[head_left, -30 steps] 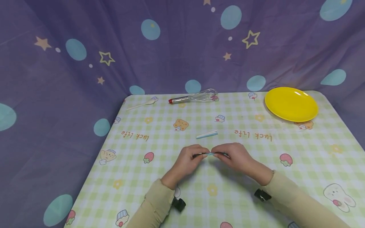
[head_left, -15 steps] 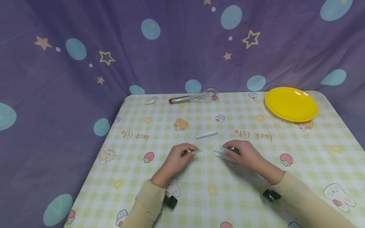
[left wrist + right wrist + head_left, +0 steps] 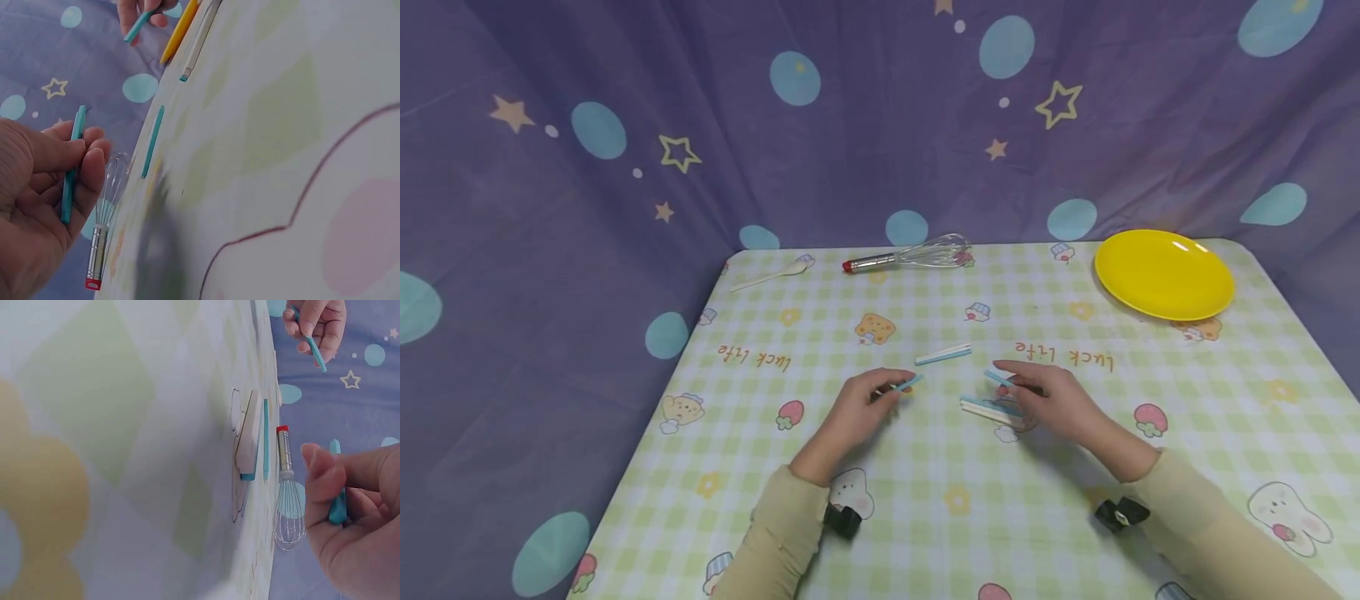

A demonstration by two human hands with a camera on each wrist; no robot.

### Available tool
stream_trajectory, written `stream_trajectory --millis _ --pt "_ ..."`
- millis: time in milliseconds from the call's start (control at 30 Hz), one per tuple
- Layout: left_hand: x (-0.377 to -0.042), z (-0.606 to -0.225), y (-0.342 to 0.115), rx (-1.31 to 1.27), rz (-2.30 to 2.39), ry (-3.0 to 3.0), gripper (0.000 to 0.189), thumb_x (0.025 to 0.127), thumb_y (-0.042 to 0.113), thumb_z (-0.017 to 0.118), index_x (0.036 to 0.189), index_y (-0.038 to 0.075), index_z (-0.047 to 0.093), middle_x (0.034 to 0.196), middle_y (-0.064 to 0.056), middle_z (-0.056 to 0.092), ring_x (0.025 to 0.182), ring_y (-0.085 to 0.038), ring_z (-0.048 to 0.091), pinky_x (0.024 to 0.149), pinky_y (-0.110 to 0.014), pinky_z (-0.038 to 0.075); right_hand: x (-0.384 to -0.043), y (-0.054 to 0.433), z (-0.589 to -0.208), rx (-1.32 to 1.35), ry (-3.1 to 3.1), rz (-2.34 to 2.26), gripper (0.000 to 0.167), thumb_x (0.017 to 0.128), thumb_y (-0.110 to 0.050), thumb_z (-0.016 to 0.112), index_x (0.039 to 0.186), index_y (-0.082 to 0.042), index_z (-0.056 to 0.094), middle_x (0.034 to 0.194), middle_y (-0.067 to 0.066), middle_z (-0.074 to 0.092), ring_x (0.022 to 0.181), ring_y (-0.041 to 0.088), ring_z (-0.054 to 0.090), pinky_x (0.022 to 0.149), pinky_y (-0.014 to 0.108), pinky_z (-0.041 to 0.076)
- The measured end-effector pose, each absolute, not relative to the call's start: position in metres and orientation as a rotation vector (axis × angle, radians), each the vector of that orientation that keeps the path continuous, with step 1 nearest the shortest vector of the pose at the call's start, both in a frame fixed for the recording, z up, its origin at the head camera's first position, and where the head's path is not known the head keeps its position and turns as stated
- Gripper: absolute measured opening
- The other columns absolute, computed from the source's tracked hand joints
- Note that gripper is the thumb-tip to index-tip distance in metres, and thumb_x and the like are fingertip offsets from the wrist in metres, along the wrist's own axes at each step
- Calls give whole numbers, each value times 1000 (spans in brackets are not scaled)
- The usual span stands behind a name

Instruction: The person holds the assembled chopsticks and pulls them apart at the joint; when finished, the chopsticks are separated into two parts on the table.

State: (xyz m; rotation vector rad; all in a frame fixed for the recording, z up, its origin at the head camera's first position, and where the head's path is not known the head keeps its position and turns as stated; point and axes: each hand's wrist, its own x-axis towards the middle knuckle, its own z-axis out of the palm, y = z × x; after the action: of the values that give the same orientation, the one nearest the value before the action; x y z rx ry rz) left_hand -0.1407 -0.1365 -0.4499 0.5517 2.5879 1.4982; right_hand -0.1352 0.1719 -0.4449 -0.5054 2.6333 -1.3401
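Observation:
My left hand [image 3: 863, 408] pinches a short teal stick [image 3: 67, 197] between thumb and fingers, above the checked tablecloth [image 3: 958, 542]. Across from it, my right hand [image 3: 1060, 404] pinches a similar teal stick [image 3: 338, 509]. The two hands are apart, with the sticks' free ends slanting toward each other. Just below the right hand's fingers lies a bundle of white and teal sticks [image 3: 988, 412], its right end partly hidden by the hand. Farther back, a second white and teal strip [image 3: 943, 354] lies on the cloth between the hands.
At the back stand out a whisk [image 3: 910, 255] with a red-tipped handle and a pale spoon [image 3: 772, 276] to its left. A yellow plate [image 3: 1165, 275] is at the far right. A purple patterned curtain [image 3: 850, 150] hangs behind the table.
The hands were together on a thin piece and have drawn apart, each with a teal stick. The right hand has since lifted away from the white and teal bundle; the left has moved slightly back.

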Motion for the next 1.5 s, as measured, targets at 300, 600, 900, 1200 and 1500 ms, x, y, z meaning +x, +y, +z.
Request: stream_trajectory --millis 300,600,900,1200,1500 --pt "-144 -453 -137 413 1554 2560 25 91 0 66 116 4 70 92 -12 68 63 -27 66 56 -28 53 -134 174 -446 -328 2633 -1409 12 92 -15 69 95 -4 70 61 5 60 53 17 54 51 27 48" --pt "-146 -454 -140 325 1553 2625 19 89 7 70 109 7 73 86 -4 67 51 -20 59 45 -27 46 -134 177 -449 -225 2685 -1469 20 91 -24 71 98 -6 74 70 9 66 56 18 55 50 27 44" --pt "-149 -452 -143 283 1548 2542 26 93 -1 62 117 2 69 97 -15 70 67 -23 66 60 -31 54 -135 183 -449 -138 2676 -1471 28 94 -23 67 106 0 74 83 14 70 58 18 56 51 26 48" --pt "-150 -452 -143 417 1572 2448 32 91 -8 60 123 -5 64 101 -20 71 92 -28 70 78 -30 55 -137 187 -454 -228 2664 -1464 29 102 -20 52 117 -1 68 62 8 54 48 15 43 49 28 40" --pt "-157 -451 -132 332 1409 2774 13 87 7 73 99 7 77 86 -2 74 82 -16 70 75 -31 54 -136 188 -458 -252 2542 -1569 24 100 -12 55 118 3 60 95 16 71 62 26 54 54 25 43"
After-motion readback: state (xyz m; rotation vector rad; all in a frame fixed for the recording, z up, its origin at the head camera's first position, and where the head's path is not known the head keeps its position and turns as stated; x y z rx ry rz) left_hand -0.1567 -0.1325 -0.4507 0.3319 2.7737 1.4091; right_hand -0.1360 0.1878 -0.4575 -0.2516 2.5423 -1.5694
